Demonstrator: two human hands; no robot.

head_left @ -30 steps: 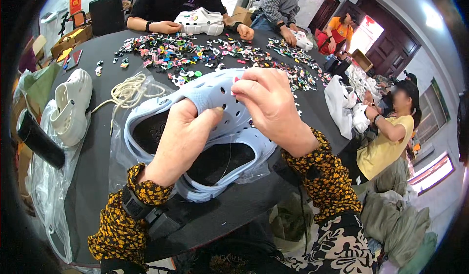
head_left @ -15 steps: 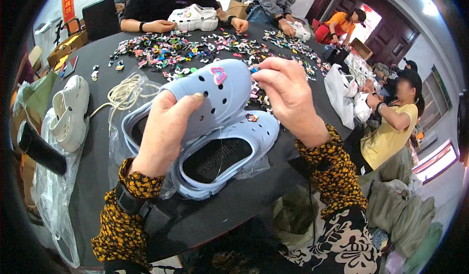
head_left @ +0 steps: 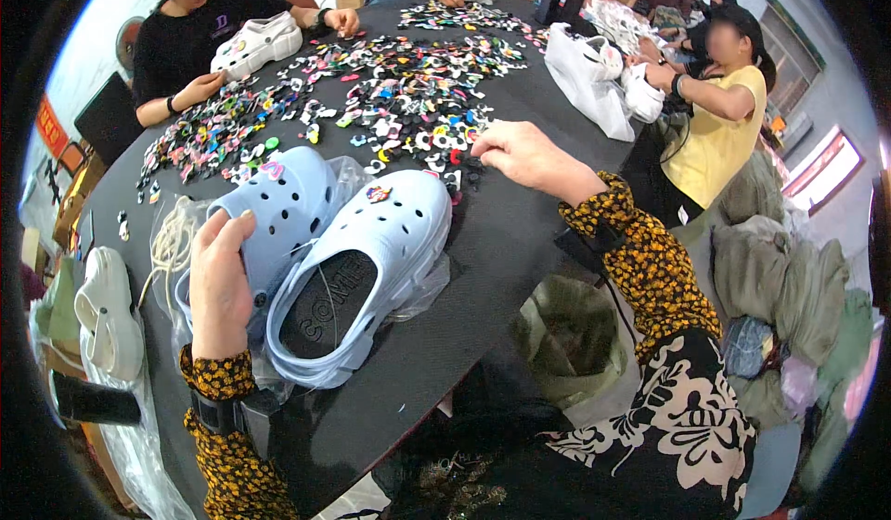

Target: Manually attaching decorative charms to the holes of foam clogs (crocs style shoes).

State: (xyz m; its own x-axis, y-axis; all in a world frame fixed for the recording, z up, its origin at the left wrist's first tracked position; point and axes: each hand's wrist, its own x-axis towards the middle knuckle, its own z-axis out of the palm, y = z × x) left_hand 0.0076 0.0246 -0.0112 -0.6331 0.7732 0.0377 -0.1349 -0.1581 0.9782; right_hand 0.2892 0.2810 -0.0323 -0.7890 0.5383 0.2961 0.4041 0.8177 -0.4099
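My left hand [head_left: 223,279] grips a light blue clog [head_left: 292,209], thumb on its upper. A pink charm [head_left: 272,170] sits on that clog's toe. Beside it, partly on clear plastic, rests the matching blue clog [head_left: 404,218] with a small multicoloured charm [head_left: 377,194] on top and a black insole. My right hand [head_left: 538,160] is at the near right edge of a spread pile of colourful shoe charms [head_left: 408,102]. Its fingers are curled together at the tips; whether something is pinched there is too small to tell.
Left of the clogs lie a cream cord [head_left: 172,246], a white clog [head_left: 111,320] on plastic and a dark cylindrical object [head_left: 93,399]. Across the table a person in black [head_left: 209,33] holds a white clog [head_left: 255,45]. A person in yellow [head_left: 719,130] works at the right, near stacked sacks [head_left: 770,260].
My right hand has left the held clog's toe and reached the charm pile. My left hand has lowered the clog beside its mate. The view has shifted to the right.
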